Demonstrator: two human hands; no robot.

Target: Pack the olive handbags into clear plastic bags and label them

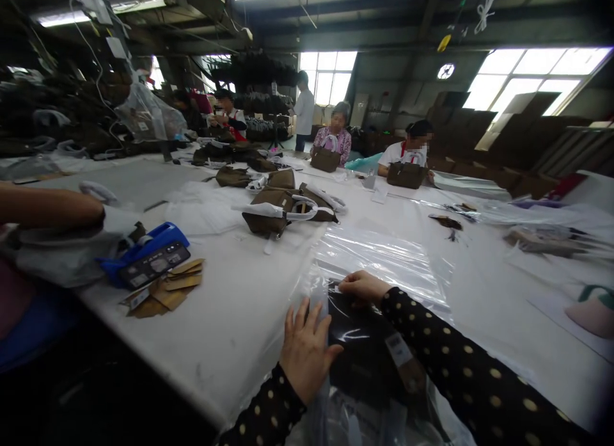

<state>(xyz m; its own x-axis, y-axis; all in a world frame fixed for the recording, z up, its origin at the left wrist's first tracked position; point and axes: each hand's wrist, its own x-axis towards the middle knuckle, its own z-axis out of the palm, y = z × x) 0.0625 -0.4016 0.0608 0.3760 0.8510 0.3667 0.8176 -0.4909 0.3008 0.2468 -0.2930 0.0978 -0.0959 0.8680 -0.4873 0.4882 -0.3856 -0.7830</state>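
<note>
A dark brown bag (357, 350) lies in a clear plastic bag (352, 423) on the white table in front of me. A tag with a white label (398, 350) shows through the plastic. My left hand (307, 350) rests flat on the left side of the plastic, fingers spread. At the upper edge of the package, my right hand (364, 287) is closed, its fingers pinched on the clear plastic; the fingertips are partly hidden. Just beyond my hands spreads a stack of flat clear plastic sheets (384, 251).
Brown handbags with wrapped handles (268, 209) lie farther up the table (215, 343). A blue tape dispenser (153, 257) and brown tags (170, 289) sit at left, by a co-worker's arm (48, 206). Several people work across the table. A blurred hand (595, 315) shows at right.
</note>
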